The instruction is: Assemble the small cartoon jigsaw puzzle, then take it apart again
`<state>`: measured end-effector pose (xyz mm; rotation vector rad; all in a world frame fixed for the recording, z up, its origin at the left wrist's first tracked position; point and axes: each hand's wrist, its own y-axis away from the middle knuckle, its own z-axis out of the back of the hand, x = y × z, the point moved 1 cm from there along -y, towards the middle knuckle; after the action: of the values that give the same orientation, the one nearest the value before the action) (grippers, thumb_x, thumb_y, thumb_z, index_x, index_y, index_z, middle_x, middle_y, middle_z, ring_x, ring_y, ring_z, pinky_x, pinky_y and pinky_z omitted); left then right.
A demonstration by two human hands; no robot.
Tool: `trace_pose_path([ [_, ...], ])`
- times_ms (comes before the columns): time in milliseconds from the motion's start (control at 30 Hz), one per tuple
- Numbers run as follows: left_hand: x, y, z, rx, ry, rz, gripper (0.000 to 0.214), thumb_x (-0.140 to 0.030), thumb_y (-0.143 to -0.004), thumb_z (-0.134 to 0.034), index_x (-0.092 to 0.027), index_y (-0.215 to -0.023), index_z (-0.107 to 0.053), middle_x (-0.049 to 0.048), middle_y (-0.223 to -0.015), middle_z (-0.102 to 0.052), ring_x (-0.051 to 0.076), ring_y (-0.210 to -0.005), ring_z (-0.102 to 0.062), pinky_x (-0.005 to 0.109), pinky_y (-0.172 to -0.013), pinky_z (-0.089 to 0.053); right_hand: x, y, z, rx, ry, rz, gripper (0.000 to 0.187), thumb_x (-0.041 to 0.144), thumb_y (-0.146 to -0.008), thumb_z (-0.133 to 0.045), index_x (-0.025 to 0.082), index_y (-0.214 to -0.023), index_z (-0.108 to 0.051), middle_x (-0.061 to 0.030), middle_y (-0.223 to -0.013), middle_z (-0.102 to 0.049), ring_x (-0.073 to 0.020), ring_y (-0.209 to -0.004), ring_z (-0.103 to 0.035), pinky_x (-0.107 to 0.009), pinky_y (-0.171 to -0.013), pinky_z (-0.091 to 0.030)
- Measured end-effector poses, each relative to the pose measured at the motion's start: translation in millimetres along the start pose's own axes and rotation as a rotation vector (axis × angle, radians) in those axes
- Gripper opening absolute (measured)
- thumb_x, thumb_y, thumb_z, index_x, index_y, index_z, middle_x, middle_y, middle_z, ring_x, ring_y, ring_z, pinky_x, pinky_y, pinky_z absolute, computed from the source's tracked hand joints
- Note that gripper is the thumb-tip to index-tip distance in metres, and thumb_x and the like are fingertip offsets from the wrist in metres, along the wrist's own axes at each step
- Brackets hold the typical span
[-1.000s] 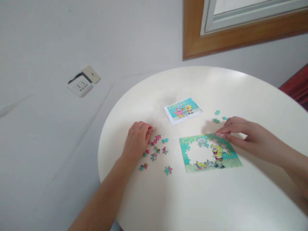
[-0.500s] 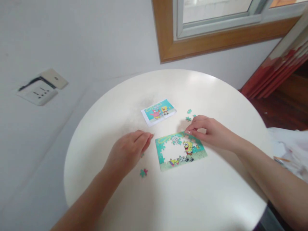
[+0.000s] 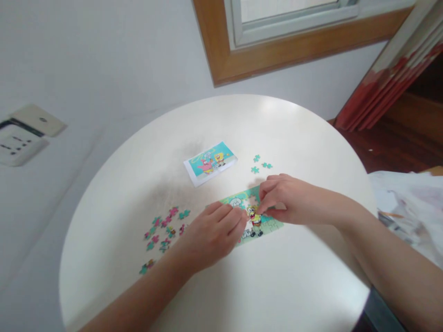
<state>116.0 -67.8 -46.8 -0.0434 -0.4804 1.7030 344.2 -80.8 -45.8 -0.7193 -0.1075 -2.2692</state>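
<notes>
A partly assembled cartoon jigsaw puzzle [image 3: 273, 224] lies on the white round table. My left hand [image 3: 218, 233] covers its left side, thumb and fingers pinched together over the open gap in the middle. A small puzzle piece seems to be in that pinch, mostly hidden by the fingers. My right hand [image 3: 285, 198] rests over the puzzle's upper right part, its fingertips closed beside the yellow figure. Whatever is between them is hidden. Left of my left hand lie several loose pink and teal puzzle pieces [image 3: 166, 222], partly behind the wrist.
Behind the puzzle lies a reference picture card [image 3: 212, 162] on white paper. A few teal pieces [image 3: 255, 170] sit beyond my right hand. The round table [image 3: 301, 276] stands against a wall with a window [image 3: 287, 27]. White plastic bags [image 3: 408, 203] are at the right.
My left hand has moved right, from beside the puzzle to over its middle. My right hand has shifted from the top edge toward the yellow figure. The view has turned, uncovering more loose pieces.
</notes>
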Motion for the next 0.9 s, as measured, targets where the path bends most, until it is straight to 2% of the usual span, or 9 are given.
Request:
trace_pose_path([
  [133, 0, 1, -4.2, 0.001, 0.034, -0.004, 0.015, -0.012, -0.096, -0.044, -0.011, -0.1, -0.059, 0.0051, -0.082, -0.066, 0.016, -0.072, -0.06, 0.031, -0.068, -0.049, 1, 1, 0, 0.016, 0.032, -0.002, 0.026, 0.009, -0.081, -0.058, 0.026, -0.089, -0.077, -0.0008, -0.081, -0.065, -0.0143, -0.082, -0.057, -0.029, -0.082, -0.042],
  [267, 2, 6, -7.4, -0.006, 0.136, 0.032, 0.02, -0.016, -0.099, -0.04, -0.014, -0.1, -0.06, 0.005, -0.083, -0.067, 0.016, -0.074, -0.061, 0.031, -0.071, -0.051, 2, 3, 2, 0.015, 0.026, 0.004, 0.025, 0.009, -0.08, -0.059, 0.026, -0.088, -0.076, -0.0004, -0.081, -0.066, -0.0141, -0.081, -0.056, -0.03, -0.082, -0.041],
  [400, 6, 15, -5.7, 0.046, 0.231, 0.072, 0.017, -0.016, -0.097, -0.046, -0.015, -0.109, -0.059, 0.0053, -0.094, -0.069, 0.015, -0.083, -0.062, 0.03, -0.079, -0.051, 2, 3, 2, -0.004, 0.015, 0.007, 0.026, 0.008, -0.079, -0.059, 0.025, -0.087, -0.076, -0.0007, -0.081, -0.067, -0.0145, -0.081, -0.057, -0.03, -0.081, -0.042],
  [667, 8, 19, -12.5, 0.091, 0.362, 0.361, 0.021, -0.024, -0.092, -0.058, -0.02, -0.113, -0.058, 0.0068, -0.101, -0.059, 0.019, -0.093, -0.056, 0.037, -0.083, -0.052, 2, 0, 1, 0.006, -0.002, -0.019, 0.026, 0.008, -0.078, -0.059, 0.026, -0.086, -0.075, -0.0016, -0.08, -0.067, -0.0165, -0.081, -0.059, -0.031, -0.08, -0.043],
  [800, 9, 14, -17.1, 0.109, 0.385, 0.465, 0.029, -0.029, -0.089, -0.061, -0.023, -0.117, -0.055, 0.0091, -0.117, -0.054, 0.024, -0.111, -0.051, 0.045, -0.097, -0.047, 5, -4, -3, -0.026, 0.021, -0.053, 0.022, 0.011, -0.079, -0.061, 0.024, -0.09, -0.074, -0.0029, -0.084, -0.066, -0.0182, -0.085, -0.059, -0.033, -0.084, -0.042],
  [900, 10, 14, -17.7, 0.108, 0.427, 0.514, 0.029, -0.029, -0.089, -0.061, -0.023, -0.117, -0.053, 0.0093, -0.124, -0.052, 0.025, -0.119, -0.046, 0.044, -0.102, -0.044, 8, -8, -7, -0.055, 0.04, -0.095, 0.017, 0.017, -0.082, -0.062, 0.024, -0.093, -0.073, -0.0041, -0.087, -0.064, -0.0191, -0.087, -0.058, -0.035, -0.084, -0.04],
])
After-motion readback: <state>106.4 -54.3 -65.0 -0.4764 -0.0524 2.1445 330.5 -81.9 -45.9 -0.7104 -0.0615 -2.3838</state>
